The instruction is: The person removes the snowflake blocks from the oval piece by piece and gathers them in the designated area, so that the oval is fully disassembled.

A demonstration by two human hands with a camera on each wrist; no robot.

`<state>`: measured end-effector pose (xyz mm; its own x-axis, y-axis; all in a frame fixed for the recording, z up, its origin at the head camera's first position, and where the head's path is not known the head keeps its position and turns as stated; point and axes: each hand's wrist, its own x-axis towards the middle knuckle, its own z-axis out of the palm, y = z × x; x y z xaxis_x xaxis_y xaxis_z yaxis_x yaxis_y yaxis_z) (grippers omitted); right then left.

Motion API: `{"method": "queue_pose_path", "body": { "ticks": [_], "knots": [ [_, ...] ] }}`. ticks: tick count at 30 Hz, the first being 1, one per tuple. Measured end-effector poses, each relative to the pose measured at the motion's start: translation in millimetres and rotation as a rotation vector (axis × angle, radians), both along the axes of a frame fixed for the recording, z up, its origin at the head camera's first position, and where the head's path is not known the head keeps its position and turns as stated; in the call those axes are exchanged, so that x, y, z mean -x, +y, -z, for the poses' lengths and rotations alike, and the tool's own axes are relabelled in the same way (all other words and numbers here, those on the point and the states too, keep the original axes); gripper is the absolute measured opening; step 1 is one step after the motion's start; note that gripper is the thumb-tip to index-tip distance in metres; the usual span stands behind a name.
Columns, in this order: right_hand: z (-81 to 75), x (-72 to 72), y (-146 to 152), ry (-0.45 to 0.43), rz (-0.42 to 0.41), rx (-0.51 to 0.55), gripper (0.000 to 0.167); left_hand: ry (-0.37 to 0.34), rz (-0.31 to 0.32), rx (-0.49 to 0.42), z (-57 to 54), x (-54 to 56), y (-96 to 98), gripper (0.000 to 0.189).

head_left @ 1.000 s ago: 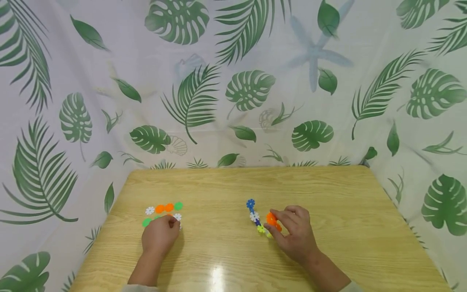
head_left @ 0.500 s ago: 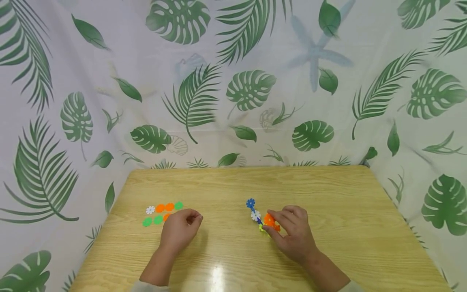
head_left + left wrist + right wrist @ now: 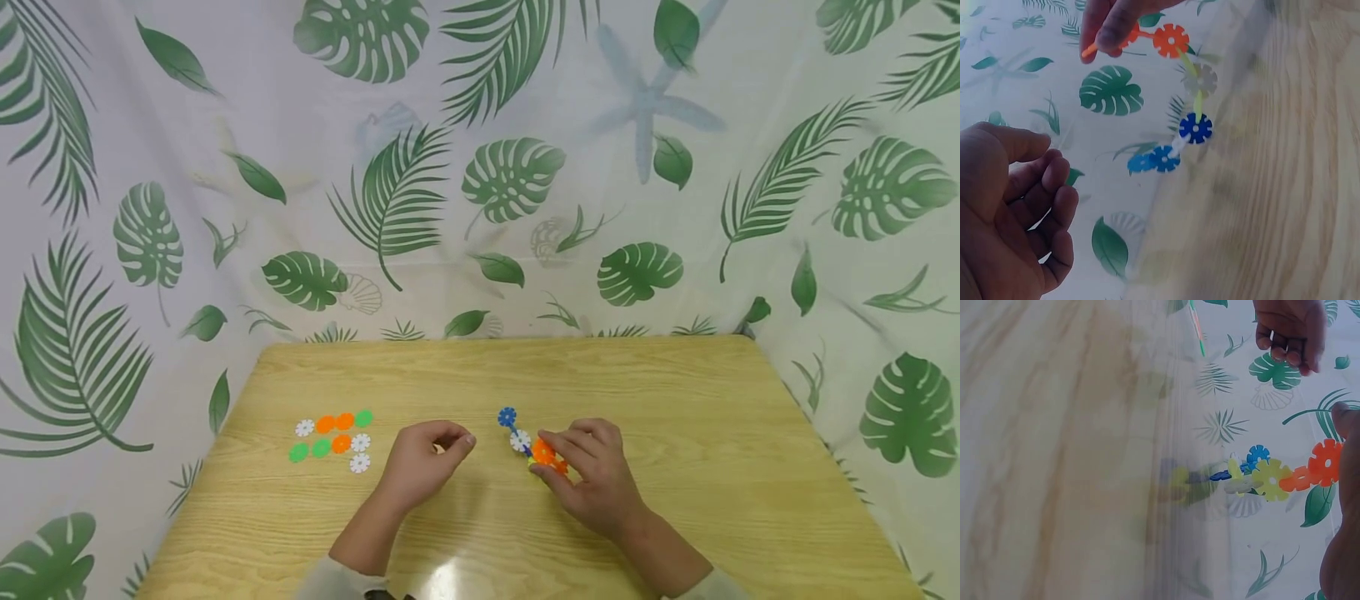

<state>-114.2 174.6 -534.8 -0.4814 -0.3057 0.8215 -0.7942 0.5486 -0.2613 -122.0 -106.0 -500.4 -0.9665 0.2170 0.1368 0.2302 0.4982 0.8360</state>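
Note:
In the head view my right hand pinches the orange end of a chain of interlocking flower-shaped plastic discs. The left wrist view shows the chain hanging in a curve: orange, yellow, greyish, dark blue, white and lighter blue discs. In the right wrist view the orange disc is close to the right thumb. To the left of the chain, apart from it, is my left hand, fingers curled, thumb meeting the index fingertip. I cannot tell whether a small disc sits between them.
Loose flower discs lie flat in rows on the left of the wooden table: white, orange and green. A leaf-printed cloth stands behind the table and along its sides.
My left hand has moved right from over the loose discs toward the chain, uncovering white and orange discs. My right hand has shifted slightly left, still pinching the chain's orange end.

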Motion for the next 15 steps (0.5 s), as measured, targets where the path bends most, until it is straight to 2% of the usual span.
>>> {"method": "queue_pose_path", "body": {
  "ticks": [6, 11, 15],
  "knots": [
    [0.4, 1.9, -2.0, 0.019, -0.011, -0.003, 0.045, -0.055, 0.087, -0.035, -7.5, 1.1, 18.6, 0.019],
    [0.3, 2.2, -4.4, 0.035, -0.021, 0.000, 0.046, -0.108, 0.165, -0.058, -8.5, 1.2, 34.0, 0.023],
    [-0.3, 2.1, -6.0, 0.039, -0.033, -0.003, 0.046, -0.122, 0.211, -0.086, -9.4, 0.7, 43.2, 0.022]
  ]
}}
